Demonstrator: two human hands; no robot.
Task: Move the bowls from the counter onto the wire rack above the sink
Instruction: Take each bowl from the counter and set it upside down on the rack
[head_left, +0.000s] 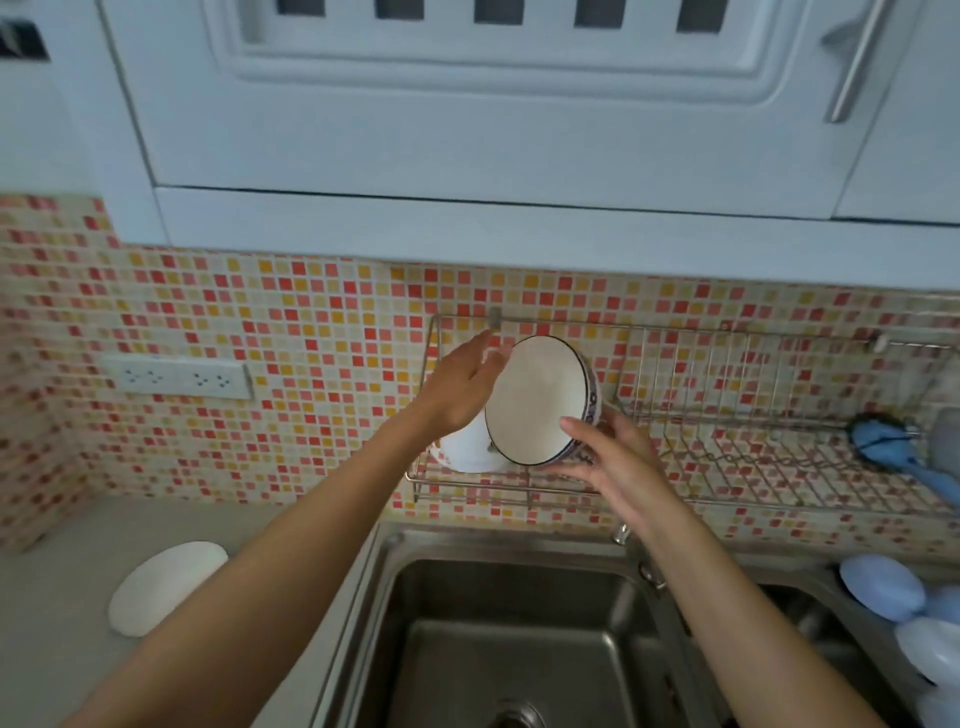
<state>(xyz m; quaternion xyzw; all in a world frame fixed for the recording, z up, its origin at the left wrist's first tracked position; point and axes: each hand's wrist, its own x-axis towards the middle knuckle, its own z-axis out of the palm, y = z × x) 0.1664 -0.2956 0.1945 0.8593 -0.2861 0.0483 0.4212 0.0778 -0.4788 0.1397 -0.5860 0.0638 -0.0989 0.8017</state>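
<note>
Hands seat bowl on rack.
Right hand (613, 457) grips the patterned bowl (540, 400) at its lower rim; left hand (462, 389) open, steadying. Glazed ceramic: rigid, slick, breakable.

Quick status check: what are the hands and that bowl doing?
Right hand holding patterned bowl on edge in wire rack. Left hand open beside it. White bowl already racked. Nothing blocking.
</note>
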